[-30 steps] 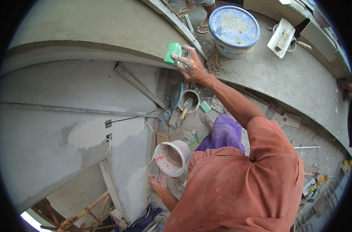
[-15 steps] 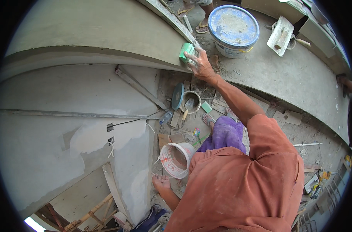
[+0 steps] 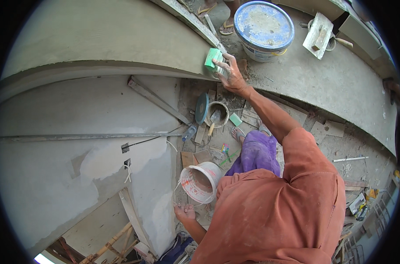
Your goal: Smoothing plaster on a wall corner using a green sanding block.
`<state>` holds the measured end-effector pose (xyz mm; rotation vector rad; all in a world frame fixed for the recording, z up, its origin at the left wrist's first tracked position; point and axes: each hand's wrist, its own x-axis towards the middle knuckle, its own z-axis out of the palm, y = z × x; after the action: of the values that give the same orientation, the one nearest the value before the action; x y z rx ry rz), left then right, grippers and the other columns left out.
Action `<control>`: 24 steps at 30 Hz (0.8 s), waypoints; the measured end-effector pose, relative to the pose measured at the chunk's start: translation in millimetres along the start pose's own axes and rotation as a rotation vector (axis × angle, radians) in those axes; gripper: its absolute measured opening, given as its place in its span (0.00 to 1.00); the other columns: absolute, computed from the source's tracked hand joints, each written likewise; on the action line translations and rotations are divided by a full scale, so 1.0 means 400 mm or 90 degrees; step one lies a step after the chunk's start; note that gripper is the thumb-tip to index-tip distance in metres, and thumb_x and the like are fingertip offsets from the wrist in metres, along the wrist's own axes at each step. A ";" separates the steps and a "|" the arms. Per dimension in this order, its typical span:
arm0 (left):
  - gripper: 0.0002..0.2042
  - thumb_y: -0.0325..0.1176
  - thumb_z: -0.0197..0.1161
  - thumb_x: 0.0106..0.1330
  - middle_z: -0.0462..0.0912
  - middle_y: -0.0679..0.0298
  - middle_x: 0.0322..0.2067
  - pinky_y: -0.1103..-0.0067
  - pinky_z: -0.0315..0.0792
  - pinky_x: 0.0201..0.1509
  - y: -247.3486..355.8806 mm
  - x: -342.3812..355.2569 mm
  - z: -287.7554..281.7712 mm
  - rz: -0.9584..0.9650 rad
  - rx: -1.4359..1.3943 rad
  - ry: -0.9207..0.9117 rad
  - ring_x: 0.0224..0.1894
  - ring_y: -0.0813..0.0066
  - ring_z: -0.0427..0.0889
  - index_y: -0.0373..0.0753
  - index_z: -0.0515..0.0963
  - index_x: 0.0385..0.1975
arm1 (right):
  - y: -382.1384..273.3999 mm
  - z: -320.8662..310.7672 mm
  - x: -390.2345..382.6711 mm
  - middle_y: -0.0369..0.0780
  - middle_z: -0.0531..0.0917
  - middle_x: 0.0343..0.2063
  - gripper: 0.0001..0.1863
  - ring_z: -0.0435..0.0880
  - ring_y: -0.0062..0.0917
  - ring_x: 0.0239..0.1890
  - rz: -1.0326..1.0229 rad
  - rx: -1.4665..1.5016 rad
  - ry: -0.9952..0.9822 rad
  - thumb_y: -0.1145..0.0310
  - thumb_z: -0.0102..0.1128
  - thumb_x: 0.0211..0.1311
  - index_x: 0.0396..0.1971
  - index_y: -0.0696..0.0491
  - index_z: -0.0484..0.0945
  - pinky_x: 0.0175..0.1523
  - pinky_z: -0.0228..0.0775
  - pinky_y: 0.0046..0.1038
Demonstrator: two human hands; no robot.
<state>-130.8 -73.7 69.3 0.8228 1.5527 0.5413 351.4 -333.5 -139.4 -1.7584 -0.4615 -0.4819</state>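
My right hand (image 3: 230,75) grips a green sponge block (image 3: 213,59) at the edge of a curved plastered surface (image 3: 103,35), near a long metal straightedge (image 3: 187,17). Its fingers are dusted white. Low on the left, my left hand (image 3: 185,212) has curled fingers at the thin handle of a white bucket (image 3: 213,174) with red marks inside, which hangs tilted just beyond it. Between my hands lie a small tub with a trowel (image 3: 216,115), a round blue-grey lid (image 3: 201,108), a second green pad (image 3: 235,119) and a plastic bottle (image 3: 190,132).
A blue-lidded bucket (image 3: 263,24) stands on the curved ledge (image 3: 340,101), with a plastering float (image 3: 318,35) beside it. Another person's sandaled foot (image 3: 227,24) is at the top. A loose board (image 3: 158,99) leans leftward; tools and debris (image 3: 360,204) lie lower right.
My right hand has moved the sponge right, toward the straightedge end. The scene has shifted slightly downward in the picture; my left hand and the bucket sit a little farther right.
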 end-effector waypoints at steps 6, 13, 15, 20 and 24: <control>0.16 0.48 0.58 0.73 0.57 0.73 0.17 0.75 0.55 0.27 0.008 -0.012 -0.011 -0.009 -0.013 0.008 0.15 0.79 0.54 0.47 0.64 0.28 | -0.018 0.011 0.015 0.55 0.66 0.61 0.36 0.70 0.53 0.63 0.020 -0.054 -0.015 0.78 0.71 0.53 0.64 0.38 0.77 0.66 0.66 0.44; 0.15 0.47 0.59 0.72 0.59 0.74 0.17 0.76 0.55 0.27 -0.014 0.023 -0.004 -0.004 0.001 0.021 0.15 0.80 0.54 0.48 0.66 0.28 | -0.337 -0.023 0.207 0.54 0.65 0.62 0.39 0.71 0.51 0.62 -0.157 0.070 0.015 0.79 0.71 0.51 0.64 0.34 0.76 0.65 0.69 0.44; 0.14 0.47 0.59 0.72 0.59 0.74 0.17 0.76 0.55 0.27 -0.019 0.029 -0.001 -0.014 -0.003 0.013 0.15 0.80 0.54 0.48 0.66 0.28 | -0.352 -0.028 0.224 0.54 0.65 0.62 0.39 0.71 0.51 0.62 -0.164 0.046 0.008 0.79 0.71 0.51 0.64 0.34 0.76 0.65 0.69 0.45; 0.14 0.46 0.59 0.72 0.60 0.75 0.17 0.76 0.55 0.27 -0.033 0.037 0.014 -0.026 -0.039 0.070 0.15 0.80 0.54 0.49 0.66 0.27 | -0.105 -0.017 0.090 0.54 0.66 0.61 0.39 0.71 0.52 0.62 -0.006 -0.015 -0.003 0.79 0.72 0.52 0.64 0.34 0.75 0.64 0.69 0.45; 0.15 0.46 0.59 0.73 0.59 0.75 0.17 0.76 0.54 0.26 -0.015 0.035 0.041 -0.028 -0.045 0.002 0.15 0.79 0.54 0.49 0.65 0.26 | -0.159 -0.016 0.122 0.55 0.67 0.60 0.38 0.71 0.52 0.61 0.006 0.052 0.044 0.79 0.72 0.51 0.64 0.35 0.76 0.64 0.69 0.45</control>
<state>-116.0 -69.0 53.1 0.7337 1.5428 0.5624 357.1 -322.7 -59.7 -1.6592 -0.4184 -0.5075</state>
